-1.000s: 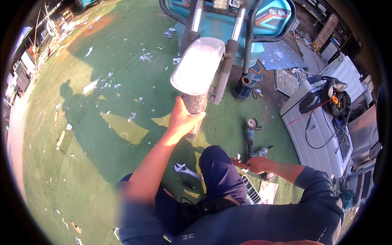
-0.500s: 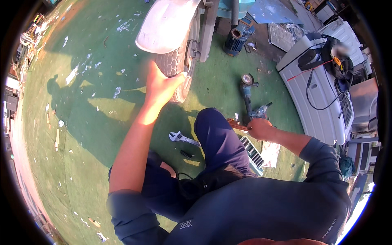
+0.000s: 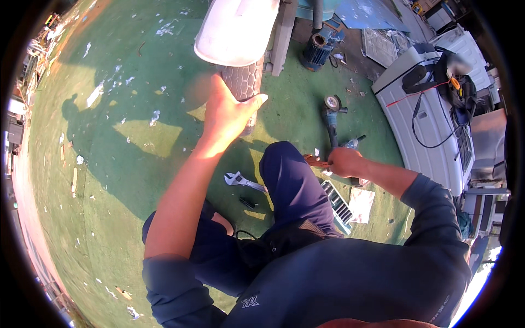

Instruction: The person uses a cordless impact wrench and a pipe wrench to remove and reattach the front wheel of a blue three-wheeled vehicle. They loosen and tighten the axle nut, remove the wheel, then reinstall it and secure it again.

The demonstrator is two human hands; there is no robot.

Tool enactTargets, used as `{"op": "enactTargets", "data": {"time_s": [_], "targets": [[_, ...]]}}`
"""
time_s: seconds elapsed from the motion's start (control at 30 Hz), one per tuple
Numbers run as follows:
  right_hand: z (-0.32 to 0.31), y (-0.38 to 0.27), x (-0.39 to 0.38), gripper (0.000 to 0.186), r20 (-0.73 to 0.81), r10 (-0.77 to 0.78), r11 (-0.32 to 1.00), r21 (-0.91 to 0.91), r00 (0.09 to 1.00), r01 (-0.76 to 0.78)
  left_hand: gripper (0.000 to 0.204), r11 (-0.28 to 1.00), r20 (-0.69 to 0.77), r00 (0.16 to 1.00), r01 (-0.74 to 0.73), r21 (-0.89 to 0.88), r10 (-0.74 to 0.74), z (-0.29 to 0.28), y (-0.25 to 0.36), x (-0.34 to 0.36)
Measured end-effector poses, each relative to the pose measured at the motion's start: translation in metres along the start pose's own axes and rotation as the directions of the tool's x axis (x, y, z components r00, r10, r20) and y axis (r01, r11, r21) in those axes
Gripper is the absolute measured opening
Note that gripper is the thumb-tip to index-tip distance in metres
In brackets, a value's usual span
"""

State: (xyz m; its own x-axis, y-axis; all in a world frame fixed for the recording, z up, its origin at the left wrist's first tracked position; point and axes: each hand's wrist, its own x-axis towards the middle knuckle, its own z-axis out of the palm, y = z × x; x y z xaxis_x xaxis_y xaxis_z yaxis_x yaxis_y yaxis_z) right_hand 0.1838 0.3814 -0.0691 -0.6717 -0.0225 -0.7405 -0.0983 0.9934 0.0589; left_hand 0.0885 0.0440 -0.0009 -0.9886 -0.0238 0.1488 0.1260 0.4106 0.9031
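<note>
My left hand [image 3: 228, 112] is wrapped round the lower part of a wheel's tyre [image 3: 243, 82] with a honeycomb tread, thumb on its right side. The fingertips are hidden. A white mudguard [image 3: 236, 33] covers the top of the wheel. Low beside my raised knee, my right hand [image 3: 345, 162] is closed round a reddish-brown long tool [image 3: 316, 160]; its exact kind is unclear. An adjustable wrench [image 3: 244, 181] lies on the green floor left of the knee, near a small black piece [image 3: 247, 203].
An angle grinder [image 3: 332, 123] lies beyond my right hand. Next to my knee sit a socket tray [image 3: 338, 208] and a white sheet [image 3: 362, 205]. A blue motor [image 3: 316, 53] stands ahead. A large white casing [image 3: 424, 120] with a bag [image 3: 462, 90] is at the right.
The wheel has turned so its tread faces me and its rim side is hidden. My left hand went slightly right with it. The tool in my right hand has tilted a little.
</note>
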Motion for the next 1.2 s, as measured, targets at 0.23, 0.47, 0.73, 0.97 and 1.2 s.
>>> {"op": "enactTargets", "data": {"time_s": [0.23,0.47,0.73,0.97,1.2], "targets": [[-0.018,-0.01,0.004,0.024,0.032,-0.022,0.998,-0.056,0.999,0.024,0.085,0.995,0.004,0.997,-0.078,0.059,0.078,0.002,-0.007,0.005],[-0.024,-0.014,0.017,0.022,0.046,-0.046,0.996,-0.073,0.998,0.049,0.083,1.0,0.051,0.999,0.002,0.014,-0.002,-0.018,-0.015,0.014],[-0.031,-0.024,0.014,0.021,0.043,-0.017,0.998,-0.06,0.999,0.019,0.086,0.977,-0.041,0.995,0.097,0.189,-0.09,-0.034,-0.024,0.018],[-0.028,-0.024,0.01,0.022,0.03,0.01,1.0,-0.027,0.999,-0.01,0.089,0.977,-0.13,0.984,0.139,0.161,-0.118,-0.053,-0.05,0.039],[-0.039,-0.031,-0.004,0.02,0.056,0.066,0.998,-0.029,0.996,-0.064,0.093,0.971,-0.147,0.962,0.22,-0.088,-0.231,-0.072,-0.111,0.07]]}}
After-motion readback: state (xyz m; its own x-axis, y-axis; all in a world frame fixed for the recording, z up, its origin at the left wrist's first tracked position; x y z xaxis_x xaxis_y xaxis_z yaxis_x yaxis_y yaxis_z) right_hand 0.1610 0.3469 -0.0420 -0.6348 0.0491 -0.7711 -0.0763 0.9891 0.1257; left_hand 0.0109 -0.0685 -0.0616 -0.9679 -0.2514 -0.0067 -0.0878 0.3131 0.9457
